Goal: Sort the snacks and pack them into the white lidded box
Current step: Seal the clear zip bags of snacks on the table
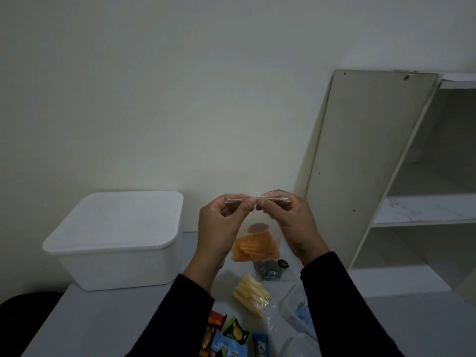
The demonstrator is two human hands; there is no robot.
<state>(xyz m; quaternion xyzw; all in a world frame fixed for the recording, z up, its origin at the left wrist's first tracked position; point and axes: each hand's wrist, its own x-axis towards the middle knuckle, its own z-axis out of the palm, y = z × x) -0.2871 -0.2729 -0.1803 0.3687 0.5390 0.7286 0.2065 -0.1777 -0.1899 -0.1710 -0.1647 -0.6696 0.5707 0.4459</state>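
Note:
I hold a clear plastic bag of orange crisps (255,248) up above the table. My left hand (221,222) and my right hand (288,222) each pinch its top edge, thumbs nearly touching. The white lidded box (116,238) stands on the table to the left with its lid on. Below the bag lie a clear bag of pale yellow sticks (251,292), a dark packet (269,271), and several coloured snack wrappers (231,336) at the near edge.
The grey table (103,320) runs to a plain wall behind. A white shelf unit (412,176) stands at the right, a loose board leaning on its side. A crumpled clear bag with something blue (304,315) lies under my right forearm.

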